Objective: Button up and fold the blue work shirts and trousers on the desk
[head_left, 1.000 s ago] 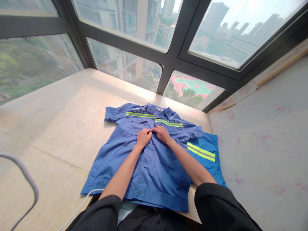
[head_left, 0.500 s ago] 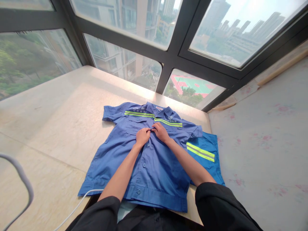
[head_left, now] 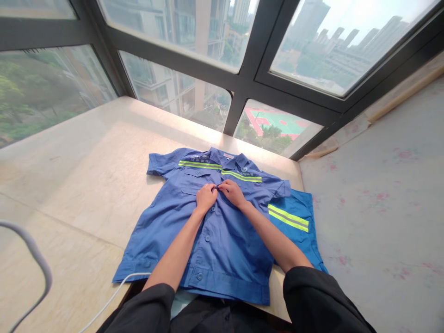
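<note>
Bare ledge (head_left: 79, 175) left of shirt (head_left: 222, 249)

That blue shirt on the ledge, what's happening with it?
A person has a blue work shirt spread flat, front up, on a pale stone window ledge. Both hands meet at the placket just below the collar: the left hand and right hand pinch the fabric at a button near the chest. Buttons lower down look fastened. A second blue garment with reflective stripes lies partly under the shirt's right side.
</note>
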Demonstrator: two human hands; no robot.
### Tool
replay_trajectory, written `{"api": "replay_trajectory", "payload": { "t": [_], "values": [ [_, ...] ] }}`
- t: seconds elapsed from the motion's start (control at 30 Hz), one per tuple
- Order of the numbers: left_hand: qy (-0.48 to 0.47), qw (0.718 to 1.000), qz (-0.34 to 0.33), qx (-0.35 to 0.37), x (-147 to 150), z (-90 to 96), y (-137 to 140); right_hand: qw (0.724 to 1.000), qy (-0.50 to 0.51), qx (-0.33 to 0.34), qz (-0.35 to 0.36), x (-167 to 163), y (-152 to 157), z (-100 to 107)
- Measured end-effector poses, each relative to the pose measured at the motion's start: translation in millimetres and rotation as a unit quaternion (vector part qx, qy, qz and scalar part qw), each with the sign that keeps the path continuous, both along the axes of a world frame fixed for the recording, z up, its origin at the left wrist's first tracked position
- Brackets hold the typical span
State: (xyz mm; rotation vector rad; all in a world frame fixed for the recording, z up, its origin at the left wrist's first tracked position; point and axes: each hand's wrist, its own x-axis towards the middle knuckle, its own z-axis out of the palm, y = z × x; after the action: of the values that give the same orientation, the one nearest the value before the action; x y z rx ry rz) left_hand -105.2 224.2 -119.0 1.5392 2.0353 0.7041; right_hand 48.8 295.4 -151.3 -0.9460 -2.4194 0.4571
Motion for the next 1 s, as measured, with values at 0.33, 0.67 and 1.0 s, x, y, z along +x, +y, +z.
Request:
{"api": "replay_trajectory", "payload": {
  "t": [0.33, 0.67, 1.0],
  "values": [
    [-0.043, 0.997, 0.061, -0.006, 5, -2.2, 2, 1.000, -0.013, 0.021, -0.005, 2, 2, -9],
    [-0.108, 0.991, 0.085, -0.005, 0, -3.3, 5, 1.000, -0.021, 0.006, 0.012, 0, 3, -2],
    [-0.140, 0.988, 0.063, 0.016, -5, -10.6, 6, 0.997, -0.071, 0.027, 0.016, -5, 2, 9]
  ]
}}
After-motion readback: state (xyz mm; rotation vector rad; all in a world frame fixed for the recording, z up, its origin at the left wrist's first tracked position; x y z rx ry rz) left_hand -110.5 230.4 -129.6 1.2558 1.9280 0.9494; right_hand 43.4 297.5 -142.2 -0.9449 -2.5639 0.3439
